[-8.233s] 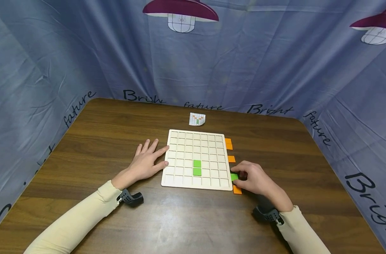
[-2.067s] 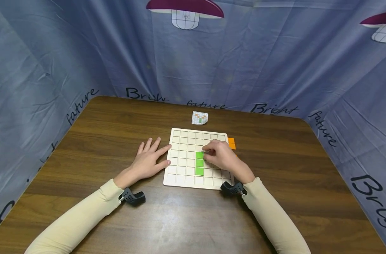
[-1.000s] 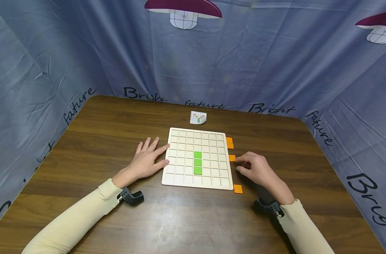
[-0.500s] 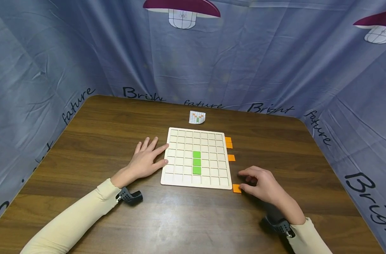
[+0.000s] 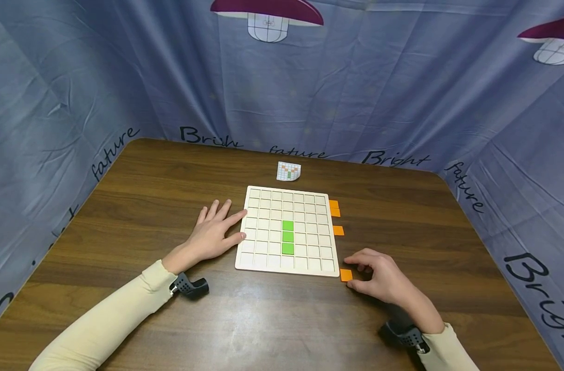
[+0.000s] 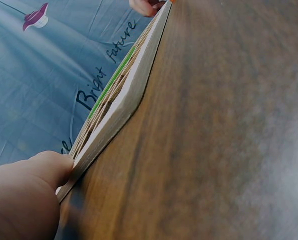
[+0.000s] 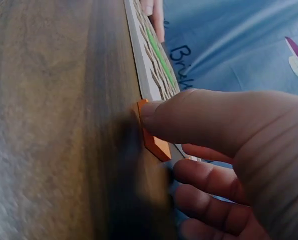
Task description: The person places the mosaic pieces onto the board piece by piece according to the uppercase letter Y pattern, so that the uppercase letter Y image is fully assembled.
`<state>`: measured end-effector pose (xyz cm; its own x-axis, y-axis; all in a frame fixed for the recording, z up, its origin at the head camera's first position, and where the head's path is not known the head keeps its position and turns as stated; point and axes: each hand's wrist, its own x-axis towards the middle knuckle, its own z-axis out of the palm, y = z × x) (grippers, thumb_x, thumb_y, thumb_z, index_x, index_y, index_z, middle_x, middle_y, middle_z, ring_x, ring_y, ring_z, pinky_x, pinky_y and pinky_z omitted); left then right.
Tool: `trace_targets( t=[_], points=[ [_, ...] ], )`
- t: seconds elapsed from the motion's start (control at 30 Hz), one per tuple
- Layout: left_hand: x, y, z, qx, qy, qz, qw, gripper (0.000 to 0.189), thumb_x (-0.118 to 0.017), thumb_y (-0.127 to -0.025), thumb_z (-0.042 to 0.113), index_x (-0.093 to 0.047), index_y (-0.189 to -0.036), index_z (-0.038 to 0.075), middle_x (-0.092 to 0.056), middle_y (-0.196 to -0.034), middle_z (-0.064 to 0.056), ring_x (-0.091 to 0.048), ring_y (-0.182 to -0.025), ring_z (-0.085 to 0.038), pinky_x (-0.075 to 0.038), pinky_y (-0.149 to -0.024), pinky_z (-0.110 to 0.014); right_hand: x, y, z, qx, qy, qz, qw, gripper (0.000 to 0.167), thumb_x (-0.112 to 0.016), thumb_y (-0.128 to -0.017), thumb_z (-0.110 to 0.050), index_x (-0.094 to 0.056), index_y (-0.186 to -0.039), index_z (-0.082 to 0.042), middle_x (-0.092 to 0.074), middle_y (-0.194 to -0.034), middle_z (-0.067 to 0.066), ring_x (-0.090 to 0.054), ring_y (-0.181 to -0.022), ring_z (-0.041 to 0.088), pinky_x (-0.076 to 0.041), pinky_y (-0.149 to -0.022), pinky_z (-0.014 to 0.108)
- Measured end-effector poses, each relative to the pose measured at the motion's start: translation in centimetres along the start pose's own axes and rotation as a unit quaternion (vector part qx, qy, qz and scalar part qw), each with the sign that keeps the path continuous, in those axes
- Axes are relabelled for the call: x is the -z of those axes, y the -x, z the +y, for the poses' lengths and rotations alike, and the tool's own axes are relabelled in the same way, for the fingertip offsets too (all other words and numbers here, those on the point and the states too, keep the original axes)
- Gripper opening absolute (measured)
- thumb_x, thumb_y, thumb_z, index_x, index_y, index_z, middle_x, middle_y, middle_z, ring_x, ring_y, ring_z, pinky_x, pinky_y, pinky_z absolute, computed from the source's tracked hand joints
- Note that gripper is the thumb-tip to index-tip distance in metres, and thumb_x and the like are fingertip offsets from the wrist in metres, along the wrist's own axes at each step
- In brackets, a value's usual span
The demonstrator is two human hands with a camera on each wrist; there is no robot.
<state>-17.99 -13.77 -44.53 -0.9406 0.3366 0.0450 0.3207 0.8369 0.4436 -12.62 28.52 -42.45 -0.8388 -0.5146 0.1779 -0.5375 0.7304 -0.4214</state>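
A pale wooden grid board point(image 5: 263, 263) lies on the table, with three green square tiles point(image 5: 288, 237) in a column of its cells. My left hand point(image 5: 210, 237) lies flat with spread fingers; its thumb and index fingertips rest on the board's left edge. By the board's near right corner sits an orange square tile point(image 5: 346, 275). My right hand point(image 5: 379, 275) is around that tile, thumb at its near right corner and index finger beyond its far side. In the right wrist view the thumb overlaps the orange tile point(image 7: 156, 145); the index fingertip is mostly hidden.
Two orange tiles point(image 5: 334, 208) lie at the board's upper right edge, and another orange tile point(image 5: 338, 231) lies lower along that side. A small paper card point(image 5: 288, 171) with a printed coloured grid is behind the board. Blue curtains point(image 5: 170, 77) surround the brown table point(image 5: 170, 170).
A third green tile has gone from the right side onto the board above the other two. My right hand then drew back and moved nearer, to the near orange tile. My left hand stays put.
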Motion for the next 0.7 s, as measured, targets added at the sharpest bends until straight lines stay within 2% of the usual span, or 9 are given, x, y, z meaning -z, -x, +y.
trace_targets(
  t=[0.17,0.37,0.7],
  points=[
    [0.0,0.0,0.0,0.0,-0.002,-0.001,1.0,0.063,-0.058,-0.099,0.047,-0.045,-0.156,0.023,-0.025,-0.166,-0.027,-0.012,-0.155,-0.054,-0.008,-0.121,-0.073,-0.3,-0.1,0.0,0.008,-0.002,0.005,1.0,0.041,-0.089,-0.071,-0.008,-0.078,-0.11,-0.01,-0.072,-0.104,-0.002,-0.062,-0.084,0.006,-0.055,-0.072,0.024],
    [0.0,0.0,0.0,0.0,0.0,0.0,1.0,0.063,-0.058,-0.099,0.047,-0.045,-0.156,0.023,-0.025,-0.166,-0.026,-0.011,-0.155,-0.054,-0.008,-0.121,-0.072,-0.7,-0.2,0.1,0.021,-0.013,0.013,0.9996,0.033,-0.087,-0.072,-0.004,-0.079,-0.104,-0.012,-0.072,-0.098,-0.006,-0.063,-0.086,0.004,-0.055,-0.073,0.025],
    [-0.1,0.0,-0.1,0.0,0.001,-0.002,1.0,0.063,-0.058,-0.099,0.047,-0.045,-0.156,0.023,-0.024,-0.167,-0.026,-0.011,-0.155,-0.053,-0.007,-0.121,-0.072,-1.2,-0.2,0.2,0.025,-0.023,0.023,0.9992,0.029,-0.084,-0.073,-0.001,-0.079,-0.1,-0.012,-0.07,-0.094,-0.008,-0.059,-0.081,0.001,-0.05,-0.066,0.021]
  ],
)
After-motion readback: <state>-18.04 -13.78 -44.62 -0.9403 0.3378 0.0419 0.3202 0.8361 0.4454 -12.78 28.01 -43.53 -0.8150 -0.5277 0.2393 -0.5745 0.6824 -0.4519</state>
